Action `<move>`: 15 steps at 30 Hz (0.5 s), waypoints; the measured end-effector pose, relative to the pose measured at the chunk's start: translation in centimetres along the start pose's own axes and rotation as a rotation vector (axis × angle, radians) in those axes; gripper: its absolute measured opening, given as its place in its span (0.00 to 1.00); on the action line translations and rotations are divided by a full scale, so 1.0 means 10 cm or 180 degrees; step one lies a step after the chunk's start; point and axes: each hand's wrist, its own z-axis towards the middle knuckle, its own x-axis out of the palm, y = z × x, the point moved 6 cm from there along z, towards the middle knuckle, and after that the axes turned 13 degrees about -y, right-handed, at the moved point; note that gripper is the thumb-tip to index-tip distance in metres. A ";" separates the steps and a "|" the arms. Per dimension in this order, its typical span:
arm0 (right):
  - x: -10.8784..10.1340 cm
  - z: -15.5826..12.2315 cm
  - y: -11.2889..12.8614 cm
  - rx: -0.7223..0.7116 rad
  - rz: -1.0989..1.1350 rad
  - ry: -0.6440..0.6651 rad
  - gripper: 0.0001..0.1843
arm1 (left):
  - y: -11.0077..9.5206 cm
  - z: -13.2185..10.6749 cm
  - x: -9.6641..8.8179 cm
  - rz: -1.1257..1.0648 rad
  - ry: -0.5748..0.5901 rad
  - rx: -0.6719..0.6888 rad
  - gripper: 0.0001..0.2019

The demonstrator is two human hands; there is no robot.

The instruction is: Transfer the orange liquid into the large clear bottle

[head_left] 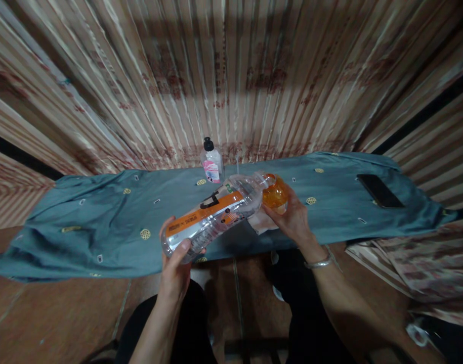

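My left hand (176, 270) is closed round the base of a clear plastic bottle (212, 215) with an orange label, tipped on its side with its neck pointing right. The neck meets a small orange translucent container (276, 193) that my right hand (292, 217) grips from below, together with a pale cloth or paper (259, 222) tucked under the fingers. A silver bracelet (318, 263) sits on my right wrist. Both hands hover over the near edge of a table covered with a blue-green cloth (102, 222).
A small clear bottle (211, 163) with a black cap and pink label stands at the back of the table. A black phone (379, 190) lies on the cloth at the right. A striped curtain (231, 81) hangs behind. Patterned fabric (413, 268) lies lower right.
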 end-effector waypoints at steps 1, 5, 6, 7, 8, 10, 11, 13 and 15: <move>0.00 0.00 0.00 0.0020 -0.0008 0.0007 0.42 | 0.00 -0.01 0.00 0.0009 0.0024 0.0000 0.34; 0.01 0.00 -0.02 0.0120 -0.0021 0.0053 0.43 | -0.02 -0.03 0.02 0.0023 0.0068 0.0014 0.35; 0.01 0.00 -0.02 0.0124 -0.0017 0.0040 0.43 | -0.02 -0.03 0.02 0.0023 0.0071 0.0006 0.35; 0.00 0.00 -0.02 0.0122 -0.0016 0.0028 0.43 | -0.02 -0.04 0.03 0.0020 0.0069 -0.0004 0.36; 0.00 0.00 -0.02 0.0119 -0.0018 0.0023 0.43 | -0.02 -0.04 0.02 0.0020 0.0066 -0.0013 0.36; 0.00 -0.01 -0.02 0.0112 -0.0029 0.0026 0.43 | -0.01 -0.05 0.02 0.0045 0.0049 -0.0019 0.37; 0.00 -0.01 -0.03 0.0109 -0.0039 0.0031 0.43 | -0.01 -0.05 0.01 0.0072 0.0037 -0.0024 0.37; 0.00 -0.01 -0.03 0.0107 -0.0060 0.0040 0.44 | 0.00 -0.06 -0.01 0.0139 0.0036 -0.0045 0.38; 0.00 -0.01 -0.04 0.0110 -0.0077 0.0054 0.44 | 0.01 -0.05 -0.03 0.0218 0.0084 -0.0074 0.39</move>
